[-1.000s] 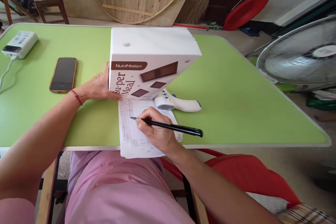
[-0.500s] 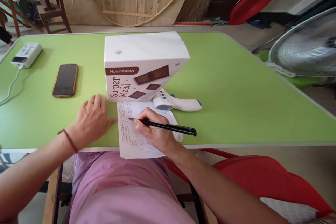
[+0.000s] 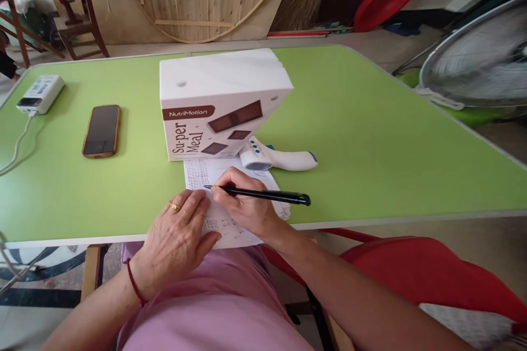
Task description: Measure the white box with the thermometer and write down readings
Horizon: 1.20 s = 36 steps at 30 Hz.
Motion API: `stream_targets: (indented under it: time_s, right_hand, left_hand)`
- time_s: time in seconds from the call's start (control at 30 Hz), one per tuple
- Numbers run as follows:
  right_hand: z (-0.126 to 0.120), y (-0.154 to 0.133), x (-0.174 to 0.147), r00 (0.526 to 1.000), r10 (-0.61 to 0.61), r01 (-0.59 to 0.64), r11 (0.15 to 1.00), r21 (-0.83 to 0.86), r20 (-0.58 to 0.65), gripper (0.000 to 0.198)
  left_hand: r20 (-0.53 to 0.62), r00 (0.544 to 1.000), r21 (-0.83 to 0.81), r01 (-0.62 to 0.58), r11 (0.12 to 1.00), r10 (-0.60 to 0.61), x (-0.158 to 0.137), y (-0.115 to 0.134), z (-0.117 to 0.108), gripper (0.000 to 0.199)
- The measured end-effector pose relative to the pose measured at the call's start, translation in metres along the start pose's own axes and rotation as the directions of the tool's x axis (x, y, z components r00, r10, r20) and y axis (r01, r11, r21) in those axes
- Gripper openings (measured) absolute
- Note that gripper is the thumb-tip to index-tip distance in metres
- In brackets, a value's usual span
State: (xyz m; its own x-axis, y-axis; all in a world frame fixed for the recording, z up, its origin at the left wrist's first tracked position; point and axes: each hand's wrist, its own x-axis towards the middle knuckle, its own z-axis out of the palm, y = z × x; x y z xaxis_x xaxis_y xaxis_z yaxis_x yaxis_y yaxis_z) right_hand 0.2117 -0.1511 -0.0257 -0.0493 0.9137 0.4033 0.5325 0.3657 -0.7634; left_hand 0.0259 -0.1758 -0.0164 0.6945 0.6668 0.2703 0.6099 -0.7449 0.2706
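A: State the change.
B: On the table [image 3: 382,137], the box [image 3: 230,94] stands free of both hands. The paper [image 3: 230,227] lies before it; the left hand [image 3: 177,236] now rests flat across its left edge, fingers extended, probably steadying it. The right hand [image 3: 251,216] grips the pen [image 3: 284,196].
A: Quantities?
B: One table, box, paper; two hands; one thermometer [image 3: 288,160], phone [image 3: 101,130], pen.

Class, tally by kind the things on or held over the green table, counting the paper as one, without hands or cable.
NutriMotion box: 1
Infrared thermometer: 1
Smartphone: 1
Power bank: 1
Pen: 1
Handwritten paper: 1
Total: 6
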Motion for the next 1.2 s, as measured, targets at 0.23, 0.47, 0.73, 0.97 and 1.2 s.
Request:
stream_targets:
  time_s: [0.23,0.47,0.73,0.97,1.2]
  right_hand:
    - [-0.0005,0.0000,-0.0004,1.000,0.003,-0.003,1.000,-0.012,-0.016,0.018]
    - [-0.0025,-0.0006,-0.0007,1.000,-0.009,0.009,1.000,-0.009,-0.016,0.018]
    - [-0.0007,0.0021,-0.0023,0.996,-0.022,0.020,1.000,-0.024,-0.086,0.019]
    - [-0.0017,0.0018,-0.0020,0.998,-0.021,0.019,0.999,-0.030,-0.056,0.018]
    - [-0.0025,0.0015,-0.0021,0.997,-0.028,0.026,0.999,-0.042,-0.067,0.018]
  left_hand:
    - [-0.002,1.000,-0.004,0.020,1.000,-0.020,-0.0026,0.0004,0.0026,0.044]
    - [-0.018,1.000,-0.024,0.020,1.000,-0.021,0.0003,0.0025,0.0017,0.044]
    - [-0.008,0.999,-0.023,0.031,0.999,-0.032,0.0006,0.0023,0.0011,0.044]
    - [-0.044,0.999,-0.019,0.014,1.000,-0.015,0.0010,0.0032,0.0015,0.044]
    - [-0.041,0.999,-0.023,0.017,1.000,-0.018,0.0011,0.0024,0.0020,0.043]
